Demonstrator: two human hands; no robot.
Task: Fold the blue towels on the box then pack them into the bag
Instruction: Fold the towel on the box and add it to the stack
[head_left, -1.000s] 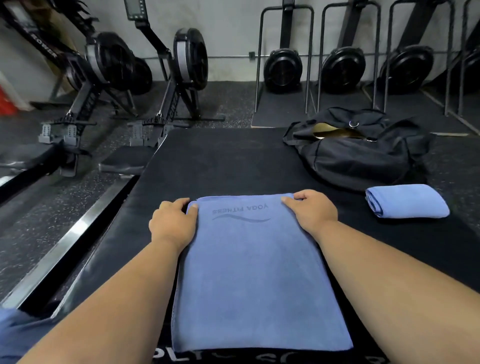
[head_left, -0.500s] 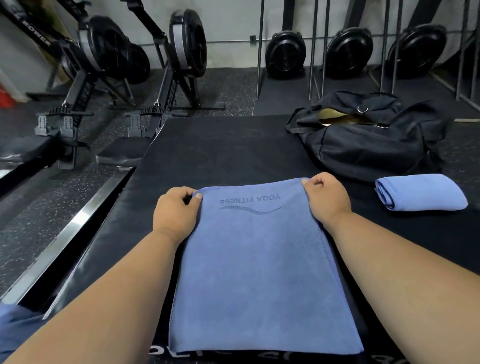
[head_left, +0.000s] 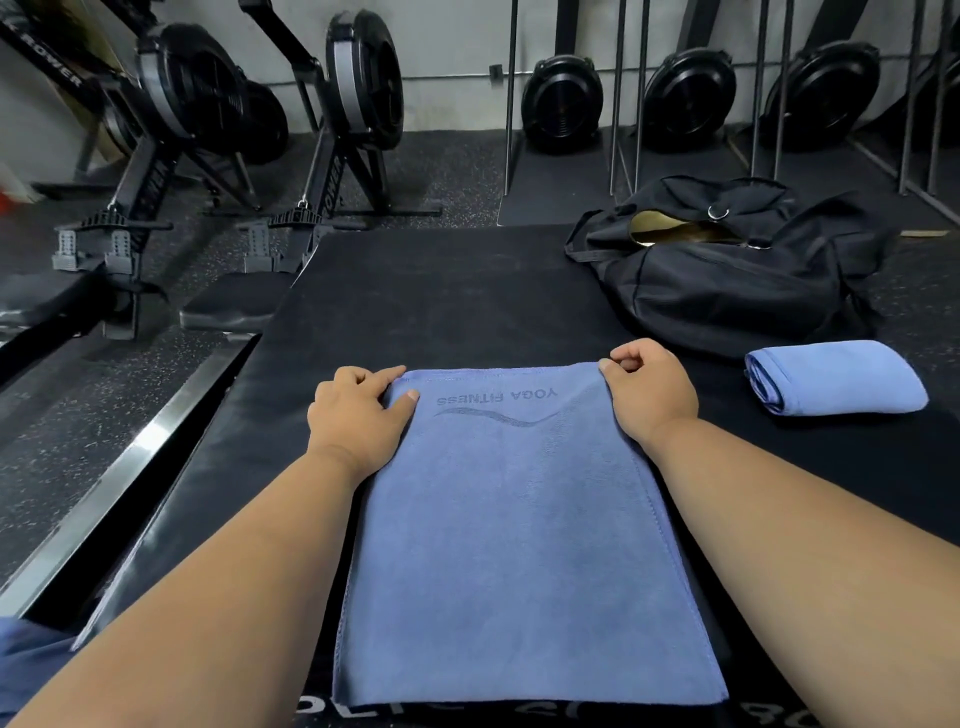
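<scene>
Beside the pinched towel (head_left: 519, 519): folded towel (head_left: 836, 378), open bag (head_left: 727, 270) (rowers (head_left: 358, 104) beyond).

1. One head view, worn by the person, looks forward and down across the box (head_left: 441, 291).
2. Close over the box's near edge; far edge, floor and wall beyond.

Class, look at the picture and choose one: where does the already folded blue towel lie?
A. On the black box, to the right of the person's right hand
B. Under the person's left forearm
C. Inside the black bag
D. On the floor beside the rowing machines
A: the folded towel lies on the black box, to the right of the right hand and just in front of the black bag.
</scene>
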